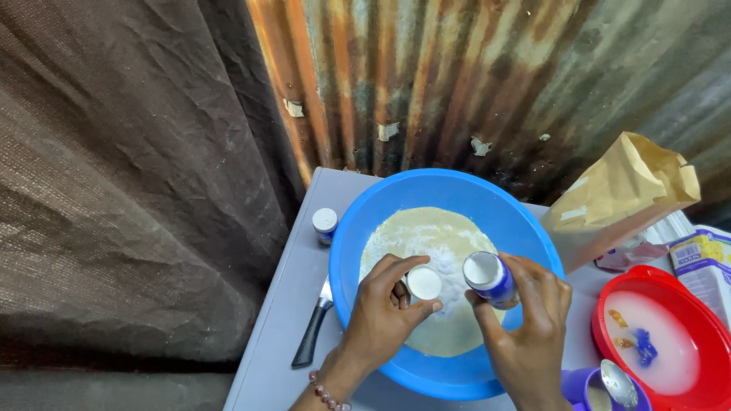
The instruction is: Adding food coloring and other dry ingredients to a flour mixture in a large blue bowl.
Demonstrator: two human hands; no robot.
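Observation:
A big blue plastic bowl (358,228) sits on a grey table and holds pale flour with a patch of white powder on top. Over the bowl, my left hand (384,316) pinches a small round white lid (424,283). My right hand (525,335) grips a small blue container (491,279) with a white top, tilted toward the lid. The two hands are close together above the flour.
A second small blue-and-white container (325,225) stands left of the bowl. A black-handled knife (312,335) lies by the table's left edge. A brown paper bag (620,194), a carton (704,262), a red bowl (689,384) of milky liquid and a purple cup with a spoon (613,384) crowd the right side. Corrugated metal wall behind.

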